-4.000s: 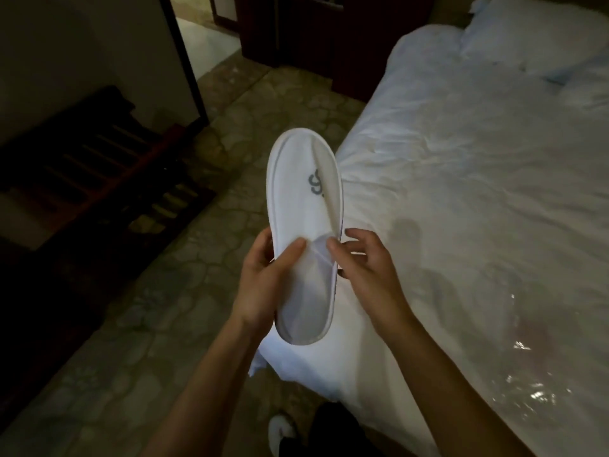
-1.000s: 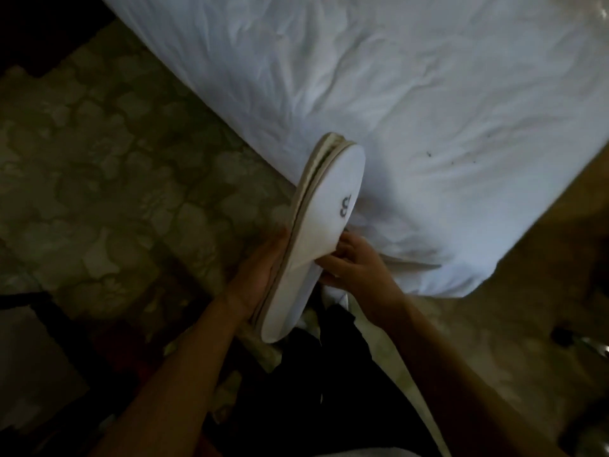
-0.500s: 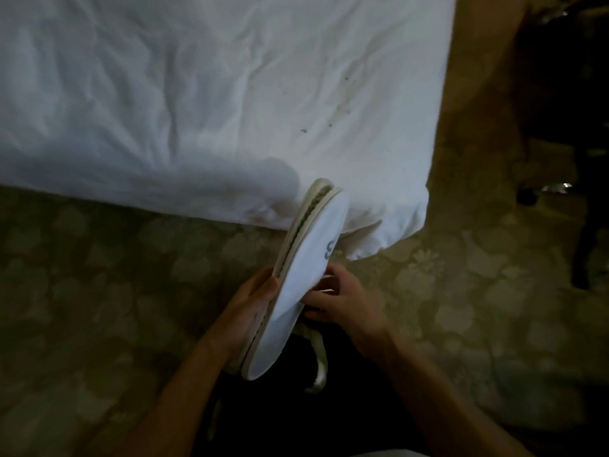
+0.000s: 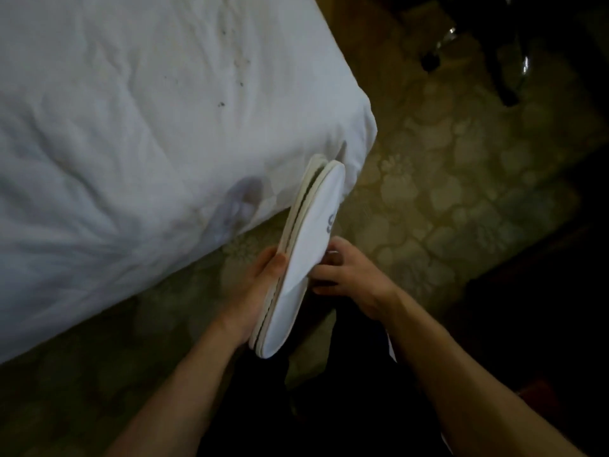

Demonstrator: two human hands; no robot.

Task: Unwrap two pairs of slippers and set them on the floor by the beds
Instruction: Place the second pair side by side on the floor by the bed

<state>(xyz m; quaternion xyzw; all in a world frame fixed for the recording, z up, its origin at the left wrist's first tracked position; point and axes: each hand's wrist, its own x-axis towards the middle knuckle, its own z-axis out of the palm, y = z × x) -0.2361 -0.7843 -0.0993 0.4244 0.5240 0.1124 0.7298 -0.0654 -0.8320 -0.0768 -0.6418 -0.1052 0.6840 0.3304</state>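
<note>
A pair of flat white slippers [image 4: 303,258] is stacked sole to sole and held on edge above the floor, toes pointing up toward the bed corner. A grey logo shows on the upper facing right. My left hand [image 4: 260,285] grips the stack from the left, thumb over the edge. My right hand [image 4: 346,278] holds the right side, fingers on the upper. The white bed [image 4: 131,127] fills the upper left, its corner just above the slipper toes.
A patterned tiled floor [image 4: 445,192] spreads right of and below the bed. Dark chair or table legs [image 4: 507,77] stand at the top right. My dark trousers [image 4: 329,390] are below the hands. Dark furniture lies at the right edge.
The view has swung around the foot of the bed, so the bed corner now sits upper left. Both hands still hold the stacked slippers, carried along to the corner.
</note>
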